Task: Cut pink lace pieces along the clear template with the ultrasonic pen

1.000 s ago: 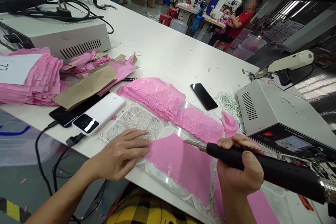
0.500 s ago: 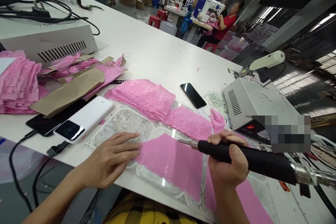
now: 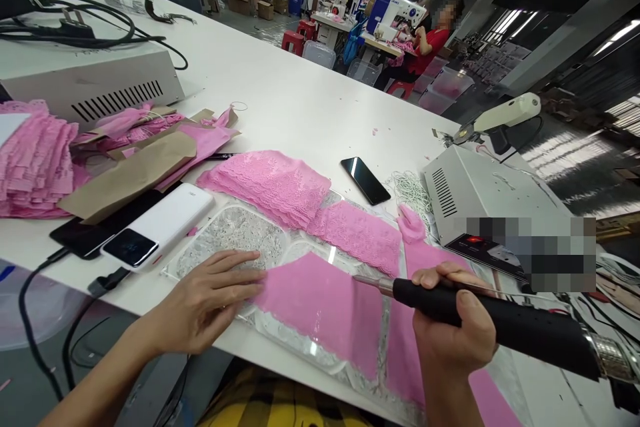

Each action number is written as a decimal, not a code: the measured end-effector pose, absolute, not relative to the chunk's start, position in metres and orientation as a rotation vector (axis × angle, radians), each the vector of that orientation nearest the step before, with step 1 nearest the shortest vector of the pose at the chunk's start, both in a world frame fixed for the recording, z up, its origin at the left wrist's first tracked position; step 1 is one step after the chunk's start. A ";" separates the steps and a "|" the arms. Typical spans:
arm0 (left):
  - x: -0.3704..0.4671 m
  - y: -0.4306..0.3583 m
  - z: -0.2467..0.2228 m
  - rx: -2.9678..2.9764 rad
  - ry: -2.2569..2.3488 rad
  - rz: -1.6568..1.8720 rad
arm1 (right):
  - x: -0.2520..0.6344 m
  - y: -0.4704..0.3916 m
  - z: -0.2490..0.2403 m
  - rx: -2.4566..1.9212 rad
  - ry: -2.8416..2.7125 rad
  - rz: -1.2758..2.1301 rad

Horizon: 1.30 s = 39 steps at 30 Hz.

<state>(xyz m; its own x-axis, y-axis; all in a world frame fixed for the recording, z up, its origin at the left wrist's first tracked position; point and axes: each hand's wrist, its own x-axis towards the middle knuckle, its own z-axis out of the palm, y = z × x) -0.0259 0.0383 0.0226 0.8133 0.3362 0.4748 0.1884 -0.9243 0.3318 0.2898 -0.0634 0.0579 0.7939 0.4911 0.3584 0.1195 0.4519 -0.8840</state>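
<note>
Flat on the table, my left hand has its fingers stretched out, their tips at the left edge of a pink fabric piece. This piece lies on a clear plastic template with rounded outlines and a speckled grey surface. My right hand is wrapped round a black-handled tool with a narrow metal tip. The tip points left, over the upper right part of the pink piece; whether it touches the fabric I cannot tell. More pink fabric lies under and beside my right hand.
Behind the template lie stacked pink lace pieces and a phone. A white power bank and brown paper are at left. Grey vented boxes stand at left and right. A person in red sits farther off.
My right hand and the black-handled tool have shifted to the right and slightly down. My left hand stays in nearly the same place on the fabric edge.
</note>
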 end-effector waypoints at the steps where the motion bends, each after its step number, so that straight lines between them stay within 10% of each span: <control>1: -0.026 0.038 0.023 2.730 0.405 0.783 | 0.290 -0.063 0.058 -1.095 -0.644 0.249; 39: -0.033 0.042 0.012 2.708 0.423 0.715 | 0.320 -0.093 0.060 -1.129 -0.607 0.112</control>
<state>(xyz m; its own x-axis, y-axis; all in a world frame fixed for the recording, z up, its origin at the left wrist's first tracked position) -0.0333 0.0417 0.0116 0.8319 0.3556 0.4260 0.2021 -0.9091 0.3643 0.3198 -0.0926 0.0596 0.8346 0.3811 0.3978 0.2146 0.4401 -0.8719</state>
